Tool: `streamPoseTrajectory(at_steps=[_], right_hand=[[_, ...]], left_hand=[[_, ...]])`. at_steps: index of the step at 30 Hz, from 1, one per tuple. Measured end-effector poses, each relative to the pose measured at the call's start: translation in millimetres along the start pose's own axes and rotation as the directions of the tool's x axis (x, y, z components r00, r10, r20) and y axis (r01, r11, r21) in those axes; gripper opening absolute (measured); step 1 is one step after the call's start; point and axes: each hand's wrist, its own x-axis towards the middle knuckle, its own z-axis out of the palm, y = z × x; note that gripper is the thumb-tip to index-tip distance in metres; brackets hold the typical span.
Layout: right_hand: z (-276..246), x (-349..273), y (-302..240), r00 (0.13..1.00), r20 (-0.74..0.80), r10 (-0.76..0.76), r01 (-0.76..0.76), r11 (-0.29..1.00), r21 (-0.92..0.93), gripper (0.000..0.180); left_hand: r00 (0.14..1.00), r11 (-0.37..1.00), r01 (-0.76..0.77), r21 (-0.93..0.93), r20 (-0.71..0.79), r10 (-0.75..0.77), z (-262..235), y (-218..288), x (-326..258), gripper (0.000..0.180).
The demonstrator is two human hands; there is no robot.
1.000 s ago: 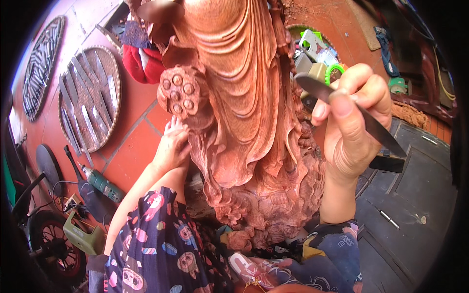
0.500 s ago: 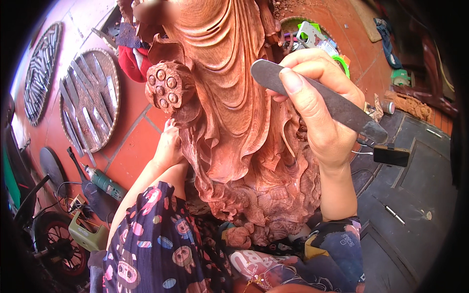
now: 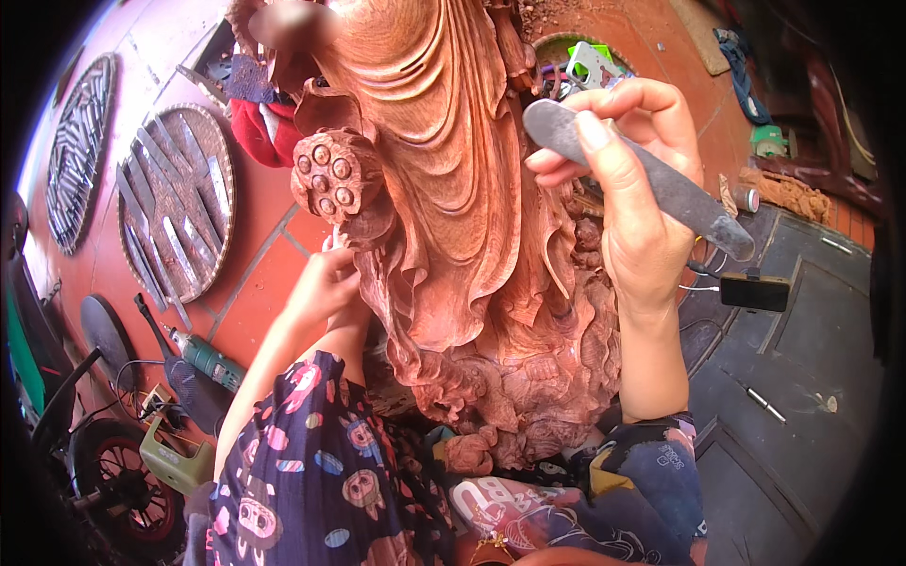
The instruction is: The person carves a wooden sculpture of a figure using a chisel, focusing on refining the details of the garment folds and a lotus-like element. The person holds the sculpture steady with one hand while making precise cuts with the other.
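Before me lies or leans a large reddish-brown carved wooden statue with deep robe folds. A carved lotus pod sticks out on its left side. Just below the pod, my left hand is closed against the statue's edge, its fingertips partly hidden by the wood. Above the statue's right side my right hand pinches a flat dark grey scraper-like blade between thumb and fingers. The blade's rounded end points up and left, apart from the wood.
On the red tiles at left are a round woven tray of flat metal tools and another woven tray of chisel-like tools. Closer in lies a green power tool. A phone rests over dark panels at right.
My right hand has shifted slightly with the blade, its upper fingers now lifted and more spread. The left hand's knuckles are more bent against the statue. The whole view has moved a little.
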Motion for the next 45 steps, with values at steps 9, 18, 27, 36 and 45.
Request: streamPoseTrajectory(at_steps=[9,18,27,36,45], right_hand=[[-3.7,3.3,2.6,0.992,-0.084,-0.096,0.089,0.993,-0.078,0.011],[-1.7,1.2,7.8,0.999,-0.014,-0.048,0.047,0.995,-0.091,0.009],[-4.8,1.8,8.3,0.999,0.021,-0.046,0.048,0.992,-0.114,0.011],[1.5,2.7,8.0,1.0,0.023,-0.017,0.018,0.999,-0.027,0.013],[-2.4,3.2,8.0,0.994,0.088,-0.062,0.066,0.996,-0.053,0.019]], left_hand=[[0.749,0.814,-0.579,-0.047,-0.425,0.508,-93.2,222.3,-103.2,0.028],[0.531,0.438,-0.506,-0.743,0.132,0.837,-29.8,292.1,-79.5,0.022],[0.544,0.451,-0.527,-0.72,0.121,0.83,-22.6,286.3,-78.1,0.019],[0.591,0.516,-0.594,-0.617,0.102,0.801,-38.3,283.9,-64.0,0.012],[0.318,0.363,-0.915,-0.175,0.237,0.918,-39.0,300.7,-94.8,0.037]])
